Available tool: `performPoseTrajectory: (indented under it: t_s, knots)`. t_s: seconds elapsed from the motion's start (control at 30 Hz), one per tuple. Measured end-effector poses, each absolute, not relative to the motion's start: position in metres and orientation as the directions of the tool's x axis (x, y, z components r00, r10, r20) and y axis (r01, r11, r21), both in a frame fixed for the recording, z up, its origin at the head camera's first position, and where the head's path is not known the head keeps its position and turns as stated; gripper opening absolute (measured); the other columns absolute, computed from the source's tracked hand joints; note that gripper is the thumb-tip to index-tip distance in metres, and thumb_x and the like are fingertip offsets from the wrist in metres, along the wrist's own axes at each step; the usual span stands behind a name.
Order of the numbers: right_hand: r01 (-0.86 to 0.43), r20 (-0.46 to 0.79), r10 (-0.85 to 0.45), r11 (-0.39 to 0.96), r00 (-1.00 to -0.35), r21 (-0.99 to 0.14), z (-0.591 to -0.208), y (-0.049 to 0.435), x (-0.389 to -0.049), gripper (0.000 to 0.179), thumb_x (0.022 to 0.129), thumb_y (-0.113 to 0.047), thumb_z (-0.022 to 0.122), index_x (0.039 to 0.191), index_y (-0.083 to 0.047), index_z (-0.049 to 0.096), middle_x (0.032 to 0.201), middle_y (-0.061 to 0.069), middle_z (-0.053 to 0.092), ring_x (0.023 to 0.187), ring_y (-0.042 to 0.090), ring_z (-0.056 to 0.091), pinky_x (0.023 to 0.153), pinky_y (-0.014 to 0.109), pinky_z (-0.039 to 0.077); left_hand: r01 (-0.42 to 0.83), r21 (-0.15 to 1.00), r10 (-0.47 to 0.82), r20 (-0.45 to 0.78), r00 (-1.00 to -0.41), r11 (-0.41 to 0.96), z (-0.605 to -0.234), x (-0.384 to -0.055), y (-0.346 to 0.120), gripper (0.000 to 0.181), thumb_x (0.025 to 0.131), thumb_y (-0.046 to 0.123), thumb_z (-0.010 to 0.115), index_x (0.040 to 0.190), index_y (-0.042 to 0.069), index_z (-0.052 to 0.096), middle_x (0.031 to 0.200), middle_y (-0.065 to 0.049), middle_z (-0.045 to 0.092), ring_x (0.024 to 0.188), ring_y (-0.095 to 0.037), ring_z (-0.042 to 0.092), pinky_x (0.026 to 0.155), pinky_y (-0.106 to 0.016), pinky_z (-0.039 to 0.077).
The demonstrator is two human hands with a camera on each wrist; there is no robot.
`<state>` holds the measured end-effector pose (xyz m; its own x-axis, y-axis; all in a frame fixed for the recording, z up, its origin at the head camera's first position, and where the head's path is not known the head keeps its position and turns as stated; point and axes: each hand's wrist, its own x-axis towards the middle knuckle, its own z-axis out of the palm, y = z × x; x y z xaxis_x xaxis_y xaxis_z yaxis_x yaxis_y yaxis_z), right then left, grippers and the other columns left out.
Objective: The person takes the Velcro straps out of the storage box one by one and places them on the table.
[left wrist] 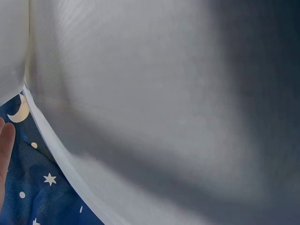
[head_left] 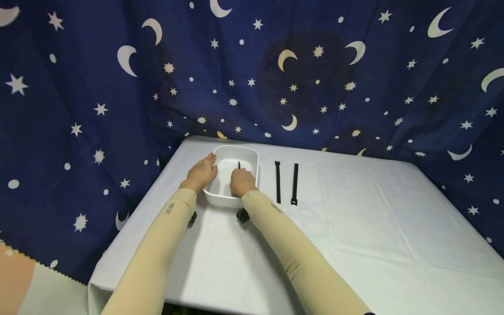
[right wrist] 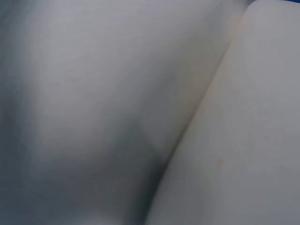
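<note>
A white rectangular tray (head_left: 223, 201) with rounded corners stands on the table's left part. My left hand (head_left: 201, 173) rests at the tray's left rim, fingers stretched forward along it. In the left wrist view, straight fingers (left wrist: 5, 154) show at the left edge, beside the tray's outer wall (left wrist: 13, 51). My right hand (head_left: 242, 181) reaches into the tray with curled fingers. It pinches a thin black cable strap (head_left: 239, 165), whose tip sticks out ahead of the hand; the rest is hidden. In the right wrist view only the tray's outer wall (right wrist: 243, 117) and blurred cloth show.
Two black cable straps, a narrower one (head_left: 278, 183) and a wider one (head_left: 295, 183), lie on the white tablecloth (head_left: 374, 218) right of the tray. A blue star-and-moon curtain (head_left: 244, 57) hangs behind the table and along its left side.
</note>
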<state>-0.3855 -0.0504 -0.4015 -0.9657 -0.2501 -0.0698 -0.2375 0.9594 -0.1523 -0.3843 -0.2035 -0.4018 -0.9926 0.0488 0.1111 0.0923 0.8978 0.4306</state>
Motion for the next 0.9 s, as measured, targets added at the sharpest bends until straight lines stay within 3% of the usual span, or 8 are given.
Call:
performPoseTrajectory:
  t_s: [0.17,0.67,0.9]
  knots:
    - [-0.249,-0.042,-0.256,0.96,-0.966,-0.127,-0.4011,-0.05,-0.3853,0.017,0.096,-0.012,0.06,0.104,-0.005,0.073,0.103,0.013,0.075,0.09,0.028,0.073,0.072,0.038,0.063,0.094,0.428,0.051,0.11,-0.993,0.899,-0.4012,-0.3837,-0.2034,0.055,0.105,0.022,0.037,0.155,0.003,0.033,0.165,-0.013,0.027,0.15,-0.035,0.032,0.121,-0.053,0.032]
    - [-0.252,0.01,-0.256,0.943,-0.967,-0.218,-0.3943,-0.0469,-0.38,0.013,0.093,-0.009,0.059,0.091,-0.006,0.072,0.097,0.014,0.074,0.087,0.029,0.073,0.067,0.04,0.062,0.098,0.415,0.058,0.109,-0.992,0.904,-0.3986,-0.3819,-0.203,0.052,0.106,0.02,0.032,0.155,0.003,0.034,0.165,-0.013,0.029,0.149,-0.035,0.035,0.12,-0.053,0.035]
    - [-0.238,-0.011,-0.248,0.94,-0.969,-0.246,-0.392,-0.0461,-0.3798,0.013,0.093,-0.011,0.06,0.096,-0.005,0.072,0.102,0.014,0.074,0.091,0.028,0.072,0.07,0.039,0.062,0.096,0.415,0.053,0.114,-0.992,0.905,-0.3996,-0.3808,-0.2018,0.053,0.105,0.021,0.035,0.155,0.003,0.035,0.164,-0.012,0.029,0.148,-0.036,0.036,0.119,-0.053,0.035]
